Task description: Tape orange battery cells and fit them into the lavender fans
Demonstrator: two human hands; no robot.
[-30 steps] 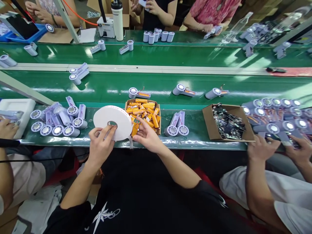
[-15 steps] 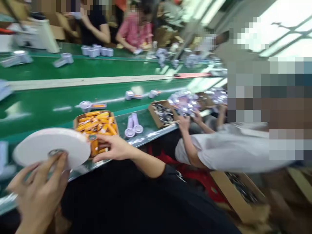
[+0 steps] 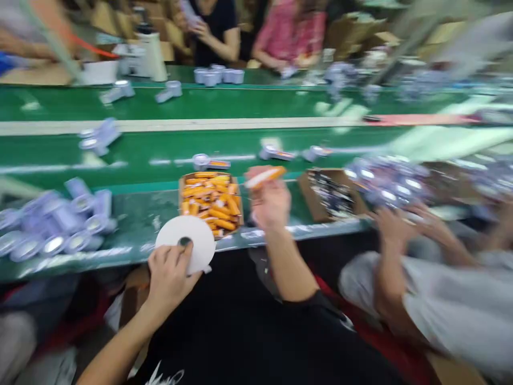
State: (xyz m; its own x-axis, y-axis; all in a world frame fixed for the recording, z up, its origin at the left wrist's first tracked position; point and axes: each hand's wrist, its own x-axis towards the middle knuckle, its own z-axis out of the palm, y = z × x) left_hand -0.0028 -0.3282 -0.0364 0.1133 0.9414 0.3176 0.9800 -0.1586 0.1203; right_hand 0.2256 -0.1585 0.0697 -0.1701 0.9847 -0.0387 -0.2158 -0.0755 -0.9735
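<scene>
Green bench (image 3: pixel 132 224) carries brown cardboard box (image 3: pixel 181 187) of orange cylinders (image 3: pixel 214 206). White flat disc-shaped roll (image 3: pixel 203 240), near box: probably light, edge bendy; I'd hold hub (image 3: pixel 185 241), where left hand (image 3: pixel 170 274) grips it. 1 orange cylinder with white strip (image 3: pixel 274 173), right of box, pinched in right hand (image 3: pixel 273 204), blurred: likely rigid, dense, slick; I'd take mid-body.

This looks to me a factory workshop: people are placed on both sides of one long, glossy green bench (image 3: pixel 168 145), where pale-purple round-headed plastic devices (image 3: pixel 60 219) and many small orange cylinders (image 3: pixel 212 200) are gathered in quantity.
</scene>
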